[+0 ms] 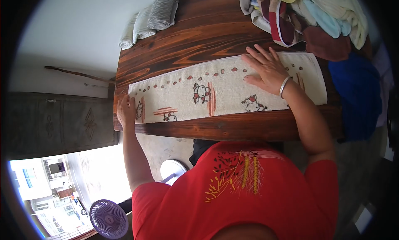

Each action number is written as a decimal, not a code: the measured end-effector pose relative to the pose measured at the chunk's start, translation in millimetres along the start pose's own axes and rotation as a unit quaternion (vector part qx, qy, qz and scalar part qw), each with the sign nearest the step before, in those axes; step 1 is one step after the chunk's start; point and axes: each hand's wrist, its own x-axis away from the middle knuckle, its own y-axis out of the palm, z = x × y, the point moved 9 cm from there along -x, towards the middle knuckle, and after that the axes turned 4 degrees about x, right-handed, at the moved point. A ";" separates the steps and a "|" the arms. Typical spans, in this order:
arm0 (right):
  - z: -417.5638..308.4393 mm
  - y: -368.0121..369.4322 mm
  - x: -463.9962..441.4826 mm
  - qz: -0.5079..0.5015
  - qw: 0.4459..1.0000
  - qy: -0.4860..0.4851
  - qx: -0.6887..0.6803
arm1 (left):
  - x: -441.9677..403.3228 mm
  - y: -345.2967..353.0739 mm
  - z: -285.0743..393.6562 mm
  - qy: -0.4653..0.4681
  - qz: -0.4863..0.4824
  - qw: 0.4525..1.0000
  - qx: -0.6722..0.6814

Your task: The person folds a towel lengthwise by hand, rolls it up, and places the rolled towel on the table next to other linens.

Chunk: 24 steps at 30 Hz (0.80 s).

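A long cream towel point(183, 94) with cow drawings and brown spots lies flat across the wooden table, its long side running left to right. My left hand point(126, 110) is at the towel's left end, fingers bent closed around the edge; the fingertips are partly hidden. On the right part of the towel my right hand point(267, 71) rests palm down with fingers spread, a silver bangle on its wrist.
The dark wooden table point(187, 44) holds rolled towels point(156, 19) at the back left. A heap of mixed cloths point(299, 15) lies at the back right. Blue cloth point(355, 98) hangs over the right edge. A purple fan point(109, 218) stands at the lower left.
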 end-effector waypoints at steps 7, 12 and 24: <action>0.1 -1.5 0.0 0.004 1.000 -0.001 -0.005 | 5.4 -1.0 -32.1 -0.123 -0.036 0.992 0.014; 0.0 -1.7 0.8 0.007 1.000 0.000 0.001 | 2.3 3.7 -31.4 -0.094 -0.031 0.994 0.050; -0.1 -1.5 1.6 0.019 1.000 -0.001 -0.005 | 9.9 -26.4 22.2 -0.037 0.030 0.998 0.030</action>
